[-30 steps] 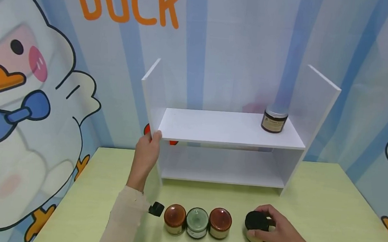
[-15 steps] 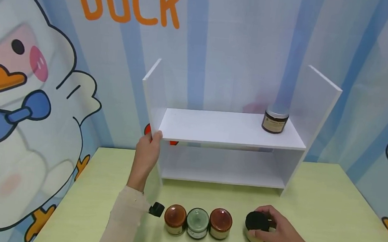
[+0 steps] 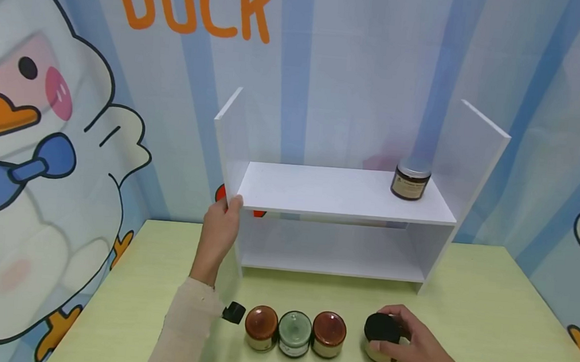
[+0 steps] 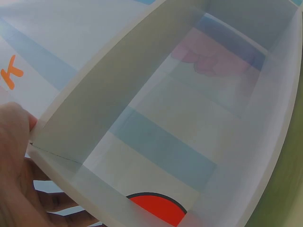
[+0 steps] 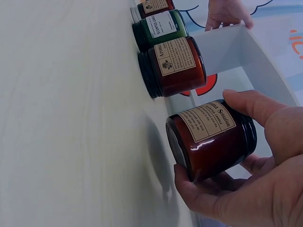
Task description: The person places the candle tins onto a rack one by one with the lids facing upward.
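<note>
Right hand (image 3: 412,344) wraps the black-lidded jar (image 3: 381,338): thumb over the label, fingers curled underneath, per the right wrist view. Jar base looks tilted or barely off the table (image 3: 470,312); can't tell which from here.

Left hand (image 3: 219,229) grips the front edge of the shelf's left side panel (image 3: 231,141), thumb hooked on the corner where the upper board meets it.

Risks, my read:
- Glass is smooth and glossy, and the hold is on the curved wall rather than the lid. A slip drops it onto the table, or into the copper-lidded jar (image 3: 329,334) just left of the hand.
- That neighbour touches the green jar (image 3: 294,334), which touches another copper-lidded one (image 3: 261,328). One knock probably moves the whole row.
- Shelf (image 3: 346,194) is thin white board, light-looking, with an open back. Bump it going in and it may slide or rock; the left-hand grip is what's bracing it.
- Silver-lidded jar (image 3: 411,181) stands on the upper board beyond the right hand, near the right panel. Tight clearance if aiming beside it.

Materials: amber glass, short cylinders, paper labels, matte black lid. Table is pale green with a faint grain. Small black object (image 3: 233,313) by the left sleeve; unclear what it is.
</note>
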`<state>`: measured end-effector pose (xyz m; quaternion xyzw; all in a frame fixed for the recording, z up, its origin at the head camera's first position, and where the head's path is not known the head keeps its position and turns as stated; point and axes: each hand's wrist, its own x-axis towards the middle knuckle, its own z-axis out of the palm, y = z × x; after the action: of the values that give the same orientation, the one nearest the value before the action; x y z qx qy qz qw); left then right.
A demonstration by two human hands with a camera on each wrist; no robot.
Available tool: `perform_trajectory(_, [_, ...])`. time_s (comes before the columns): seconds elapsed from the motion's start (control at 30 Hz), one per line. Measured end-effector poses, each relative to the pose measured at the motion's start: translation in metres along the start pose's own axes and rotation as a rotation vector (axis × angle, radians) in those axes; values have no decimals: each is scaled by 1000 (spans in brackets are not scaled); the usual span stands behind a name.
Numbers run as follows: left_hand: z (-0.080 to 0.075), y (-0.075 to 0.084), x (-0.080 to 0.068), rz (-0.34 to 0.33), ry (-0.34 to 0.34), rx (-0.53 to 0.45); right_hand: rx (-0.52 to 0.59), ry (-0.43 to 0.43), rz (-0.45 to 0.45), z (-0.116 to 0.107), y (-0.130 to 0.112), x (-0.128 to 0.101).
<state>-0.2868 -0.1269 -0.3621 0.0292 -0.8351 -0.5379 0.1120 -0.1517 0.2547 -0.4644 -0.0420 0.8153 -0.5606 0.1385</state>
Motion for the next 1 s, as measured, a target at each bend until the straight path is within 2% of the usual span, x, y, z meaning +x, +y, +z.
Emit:
perform_trajectory(0.6, [1,-1,1,-2,8,10,70,57,24,3,-11,0])
perform_trajectory(1.0, [2,0,1,-12,18,19,31,136,2,2,-20,5])
